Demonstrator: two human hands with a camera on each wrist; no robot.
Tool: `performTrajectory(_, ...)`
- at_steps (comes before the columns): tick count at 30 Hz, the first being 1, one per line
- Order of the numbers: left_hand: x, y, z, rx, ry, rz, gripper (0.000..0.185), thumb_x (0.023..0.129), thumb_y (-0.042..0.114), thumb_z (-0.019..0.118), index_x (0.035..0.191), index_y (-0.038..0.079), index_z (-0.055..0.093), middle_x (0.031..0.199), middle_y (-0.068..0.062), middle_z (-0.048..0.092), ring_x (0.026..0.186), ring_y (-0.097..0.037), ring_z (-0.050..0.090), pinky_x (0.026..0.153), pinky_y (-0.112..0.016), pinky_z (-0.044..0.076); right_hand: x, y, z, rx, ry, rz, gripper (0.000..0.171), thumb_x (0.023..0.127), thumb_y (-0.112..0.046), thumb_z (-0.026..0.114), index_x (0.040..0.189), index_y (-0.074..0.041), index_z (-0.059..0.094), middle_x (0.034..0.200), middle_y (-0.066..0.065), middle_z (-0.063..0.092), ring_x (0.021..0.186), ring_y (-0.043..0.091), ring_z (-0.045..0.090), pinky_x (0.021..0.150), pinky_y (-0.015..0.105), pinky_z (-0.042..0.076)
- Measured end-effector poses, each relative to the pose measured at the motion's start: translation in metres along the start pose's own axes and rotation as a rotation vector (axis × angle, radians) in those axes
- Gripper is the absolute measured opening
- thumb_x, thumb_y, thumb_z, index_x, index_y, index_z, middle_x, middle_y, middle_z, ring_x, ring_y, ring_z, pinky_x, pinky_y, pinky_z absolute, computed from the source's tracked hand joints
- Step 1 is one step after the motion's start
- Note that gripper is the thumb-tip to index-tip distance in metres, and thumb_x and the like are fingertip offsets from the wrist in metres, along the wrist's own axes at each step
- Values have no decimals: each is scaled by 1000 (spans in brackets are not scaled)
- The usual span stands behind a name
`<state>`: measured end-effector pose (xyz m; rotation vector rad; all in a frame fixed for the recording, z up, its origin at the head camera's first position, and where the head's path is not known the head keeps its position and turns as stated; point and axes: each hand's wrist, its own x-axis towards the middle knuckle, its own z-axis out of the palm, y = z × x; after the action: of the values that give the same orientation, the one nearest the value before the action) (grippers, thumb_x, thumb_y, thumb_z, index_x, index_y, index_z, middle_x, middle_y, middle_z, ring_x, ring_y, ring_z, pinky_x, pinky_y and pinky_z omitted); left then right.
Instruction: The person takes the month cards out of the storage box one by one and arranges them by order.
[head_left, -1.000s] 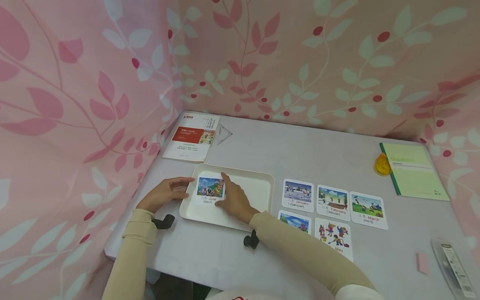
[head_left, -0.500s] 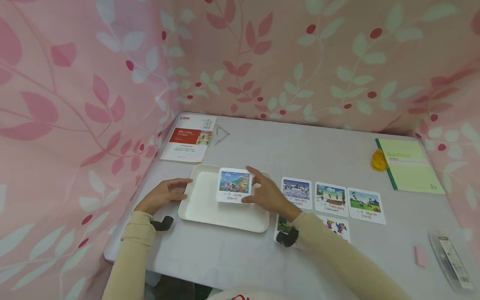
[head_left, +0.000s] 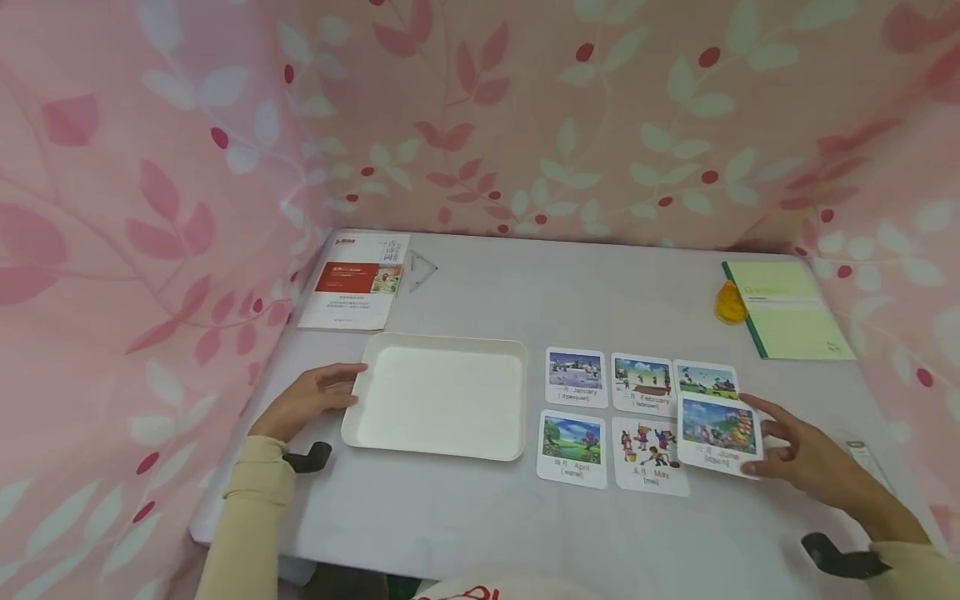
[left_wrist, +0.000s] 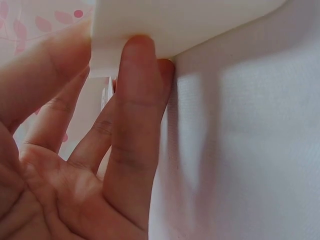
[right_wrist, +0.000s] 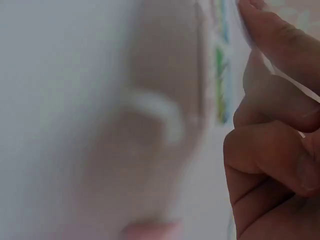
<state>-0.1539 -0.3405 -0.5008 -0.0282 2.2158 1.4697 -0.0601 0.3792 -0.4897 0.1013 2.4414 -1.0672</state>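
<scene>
June card (head_left: 718, 434): a second ago I had it lying in the tray under my right hand; half a second ago it was lifted over the tray's right half; now I hold it past the May card (head_left: 649, 455), just below March (head_left: 704, 378), whose lower edge it overlaps. I judge the sixth slot of the two-row grid is about to be filled, leaving the tray bare.

Right hand (head_left: 813, 458): fingers and thumb pinch the June card by its right edge; the card is tilted, and I cannot tell whether it touches the table yet. The right wrist view is too blurred to add much.

Left hand (head_left: 303, 402): as before, fingers curled about the tray's (head_left: 360, 392) left rim, thumb above and fingertips (left_wrist: 142, 55) underneath, steadying it.

Cards: thin, glossy, white stock, rounded corners, colour picture above printed month name. January (head_left: 575, 377), February (head_left: 641, 383), March in the top row; April (head_left: 572, 447), May below.

Tray: cream, rigid, rectangular, rounded corners, low raised rim, smooth matt surface.

Table (head_left: 525, 533): pale grey cloth, fine weave, slightly creased.
</scene>
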Motion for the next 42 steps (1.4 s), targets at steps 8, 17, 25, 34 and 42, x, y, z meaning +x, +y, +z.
performTrajectory(8, -5, 5, -4, 8, 0, -7, 64, 92, 14, 77, 150, 5, 52, 157, -16, 43, 143, -39, 42, 95, -21, 48, -18, 26, 14, -124, 56, -46, 110, 79, -27, 89, 163, -8, 21, 108, 15, 59, 68, 17, 55, 59, 26, 43)
performTrajectory(17, -4, 1, 0, -13, -10, 0, 64, 92, 14, 76, 150, 5, 52, 157, -17, 44, 144, -40, 40, 95, -23, 49, -9, 20, 15, -372, 70, -60, 110, 73, -33, 93, 156, 4, 31, 101, 10, 59, 78, 22, 51, 60, 30, 44)
performTrajectory(25, -6, 3, 1, -5, -3, 9, 61, 93, 15, 76, 149, 8, 54, 155, -16, 46, 142, -37, 43, 96, -25, 50, -1, 19, 13, -493, 25, -66, 109, 68, -34, 95, 151, 7, 38, 98, 11, 59, 83, 27, 52, 71, 45, 51)
performTrajectory(34, -4, 8, 2, 18, 5, 7, 60, 92, 14, 77, 148, 7, 55, 151, -18, 50, 140, -37, 45, 95, -26, 50, 1, 13, 15, -501, -28, -29, 109, 68, -35, 94, 149, 10, 38, 99, 14, 57, 80, 25, 51, 66, 38, 47)
performTrajectory(42, -4, 6, 2, -4, 6, 3, 60, 92, 14, 76, 148, 6, 55, 152, -19, 50, 140, -38, 45, 95, -26, 50, 1, 5, 15, -537, -52, -20, 106, 71, -33, 92, 150, 10, 36, 102, 21, 54, 80, 26, 52, 65, 39, 50)
